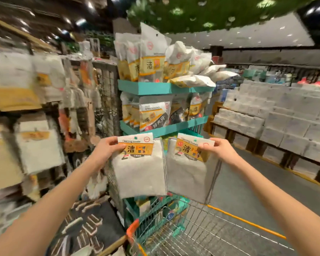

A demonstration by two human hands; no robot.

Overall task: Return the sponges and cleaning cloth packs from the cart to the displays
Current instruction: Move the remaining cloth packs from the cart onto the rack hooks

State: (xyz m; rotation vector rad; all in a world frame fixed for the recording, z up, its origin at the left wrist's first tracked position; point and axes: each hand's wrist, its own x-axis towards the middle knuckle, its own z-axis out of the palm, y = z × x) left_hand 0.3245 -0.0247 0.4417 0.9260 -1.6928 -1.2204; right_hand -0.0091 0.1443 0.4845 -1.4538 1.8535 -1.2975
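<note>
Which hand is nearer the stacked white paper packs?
Right. The right hand, gripping the right towel pack, is on the side toward the stack; the left hand, gripping the left towel pack, is farther left.

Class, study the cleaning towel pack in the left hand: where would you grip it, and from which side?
Pinch the stiff header card at its top, coming from the left edge, as the left hand does: the pack hangs upright, the towel below looks soft, and the second pack crowds its right.
</note>
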